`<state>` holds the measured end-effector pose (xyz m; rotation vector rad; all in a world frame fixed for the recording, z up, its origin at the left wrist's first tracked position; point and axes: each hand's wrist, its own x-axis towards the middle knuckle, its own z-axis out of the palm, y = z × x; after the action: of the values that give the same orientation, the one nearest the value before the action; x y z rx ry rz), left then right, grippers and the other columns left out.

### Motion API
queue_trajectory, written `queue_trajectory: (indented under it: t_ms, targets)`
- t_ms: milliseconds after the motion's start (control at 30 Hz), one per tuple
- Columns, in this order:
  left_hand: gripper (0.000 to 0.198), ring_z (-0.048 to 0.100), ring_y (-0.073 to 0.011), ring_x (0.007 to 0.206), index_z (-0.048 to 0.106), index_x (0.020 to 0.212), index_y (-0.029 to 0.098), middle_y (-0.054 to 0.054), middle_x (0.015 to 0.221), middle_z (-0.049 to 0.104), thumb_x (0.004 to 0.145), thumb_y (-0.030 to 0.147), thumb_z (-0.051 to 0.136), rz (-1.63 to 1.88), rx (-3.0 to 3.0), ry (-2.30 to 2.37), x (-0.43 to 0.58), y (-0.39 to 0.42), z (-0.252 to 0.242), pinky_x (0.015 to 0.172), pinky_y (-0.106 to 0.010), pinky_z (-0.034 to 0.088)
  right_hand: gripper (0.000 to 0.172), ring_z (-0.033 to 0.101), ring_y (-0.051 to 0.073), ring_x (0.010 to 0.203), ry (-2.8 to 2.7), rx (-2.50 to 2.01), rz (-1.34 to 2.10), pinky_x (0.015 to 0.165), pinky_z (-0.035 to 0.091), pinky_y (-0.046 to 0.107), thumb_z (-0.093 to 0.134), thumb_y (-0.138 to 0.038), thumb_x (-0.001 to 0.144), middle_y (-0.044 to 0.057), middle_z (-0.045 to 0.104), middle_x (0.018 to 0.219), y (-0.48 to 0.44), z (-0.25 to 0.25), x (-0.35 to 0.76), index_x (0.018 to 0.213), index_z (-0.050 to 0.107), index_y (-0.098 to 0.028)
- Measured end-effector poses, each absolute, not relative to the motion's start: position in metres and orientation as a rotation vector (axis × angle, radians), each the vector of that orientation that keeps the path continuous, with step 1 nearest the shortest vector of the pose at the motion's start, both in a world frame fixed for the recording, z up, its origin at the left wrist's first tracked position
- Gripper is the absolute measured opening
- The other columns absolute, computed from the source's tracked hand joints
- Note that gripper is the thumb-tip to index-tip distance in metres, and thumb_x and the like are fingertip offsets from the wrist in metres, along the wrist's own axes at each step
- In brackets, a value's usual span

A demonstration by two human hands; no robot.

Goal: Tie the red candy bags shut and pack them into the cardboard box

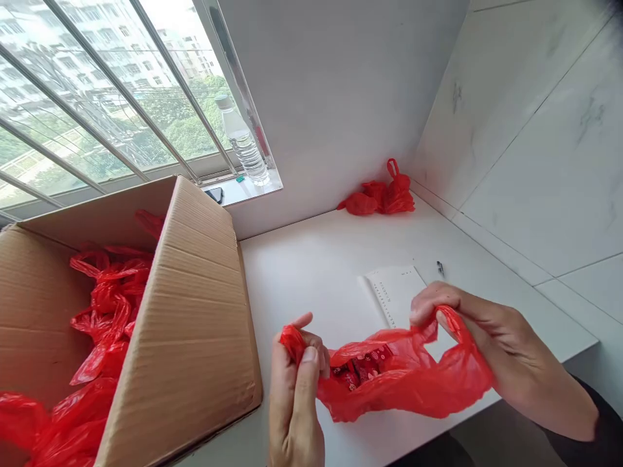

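Note:
Between my two hands a red plastic bag (413, 383) is stretched above the front edge of the white table. My left hand (296, 383) is closed on one handle of it, with a bunch of red film showing above the fingers. The other handle loop is gripped by my right hand (467, 324), fingers closed round its top. Through the bag's mouth I see dark red patterned items (363, 368) with small pale flower-like marks. What kind they are I cannot tell.
On the left a cardboard box (195, 311) holds several red plastic bags (111, 292). More red bags (382, 194) lie by the wall. An open notebook (394, 288) and a pen (440, 268) rest on the table (302, 272). A water bottle (246, 146) and a phone (214, 194) are on the windowsill.

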<state>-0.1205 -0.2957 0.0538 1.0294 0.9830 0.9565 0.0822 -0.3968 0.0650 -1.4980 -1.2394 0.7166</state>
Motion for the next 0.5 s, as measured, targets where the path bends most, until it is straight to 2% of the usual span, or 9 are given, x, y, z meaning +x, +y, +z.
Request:
queue_trajectory:
  t_ms: [67, 167, 267, 333, 400, 467, 500]
  targets:
    - [0.023, 0.052, -0.0158, 0.073, 0.068, 0.102, 0.021, -0.001, 0.073, 0.055, 0.092, 0.041, 0.062, 0.936, 1.056, 0.965, -0.118, -0.297, 0.054, 0.071, -0.026, 0.046, 0.027, 0.059, 0.015, 0.072, -1.166, -1.417, 0.872, 0.066, 0.052, 0.025, 0.035, -0.036, 0.106, 0.001, 0.061, 0.082, -0.395, 0.067, 0.076, 0.107, 0.062, -0.031]
    - [0.028, 0.055, -0.0175, 0.071, 0.071, 0.086, 0.02, -0.003, 0.067, 0.059, 0.094, 0.044, 0.058, 0.91, 1.15, 0.925, -0.112, -0.301, 0.056, 0.078, -0.031, 0.05, 0.031, 0.057, 0.015, 0.072, -1.114, -1.393, 1.01, 0.068, 0.05, 0.027, 0.031, -0.04, 0.106, 0.0, 0.058, 0.074, -0.391, 0.072, 0.066, 0.106, 0.06, -0.029]
    - [0.03, 0.045, -0.0137, 0.053, 0.072, 0.096, 0.021, 0.003, 0.053, 0.045, 0.094, 0.047, 0.058, 0.785, 1.153, 0.971, -0.108, -0.309, 0.056, 0.063, -0.028, 0.049, 0.031, 0.057, 0.015, 0.072, -1.161, -1.376, 1.079, 0.069, 0.05, 0.028, 0.031, -0.04, 0.106, 0.0, 0.058, 0.075, -0.385, 0.076, 0.059, 0.103, 0.06, -0.027]
    - [0.038, 0.048, -0.0141, 0.056, 0.068, 0.114, 0.023, 0.001, 0.061, 0.048, 0.088, 0.05, 0.064, 0.713, 1.109, 1.007, -0.109, -0.315, 0.053, 0.057, -0.026, 0.046, 0.023, 0.058, 0.014, 0.074, -1.218, -1.376, 1.003, 0.069, 0.05, 0.027, 0.04, -0.035, 0.103, -0.001, 0.06, 0.081, -0.38, 0.079, 0.056, 0.101, 0.061, -0.028]
    - [0.056, 0.056, -0.0183, 0.067, 0.063, 0.127, 0.025, -0.003, 0.074, 0.055, 0.079, 0.052, 0.073, 0.701, 1.122, 0.974, -0.112, -0.32, 0.048, 0.061, -0.028, 0.049, 0.015, 0.059, 0.014, 0.078, -1.286, -1.394, 0.855, 0.071, 0.051, 0.026, 0.049, -0.027, 0.098, -0.001, 0.06, 0.087, -0.376, 0.08, 0.053, 0.1, 0.064, -0.029]
    - [0.062, 0.058, -0.021, 0.069, 0.063, 0.128, 0.026, -0.004, 0.074, 0.056, 0.072, 0.049, 0.078, 0.692, 1.177, 0.906, -0.115, -0.324, 0.042, 0.064, -0.031, 0.051, 0.018, 0.06, 0.013, 0.081, -1.358, -1.4, 0.747, 0.072, 0.052, 0.024, 0.054, -0.021, 0.095, -0.001, 0.06, 0.091, -0.373, 0.081, 0.051, 0.101, 0.067, -0.031]
    - [0.057, 0.057, -0.0211, 0.066, 0.066, 0.123, 0.027, -0.003, 0.071, 0.056, 0.071, 0.046, 0.079, 0.682, 1.208, 0.883, -0.116, -0.325, 0.04, 0.063, -0.032, 0.052, 0.021, 0.061, 0.012, 0.082, -1.4, -1.384, 0.737, 0.072, 0.053, 0.023, 0.055, -0.019, 0.094, -0.001, 0.059, 0.092, -0.372, 0.082, 0.049, 0.103, 0.068, -0.032]
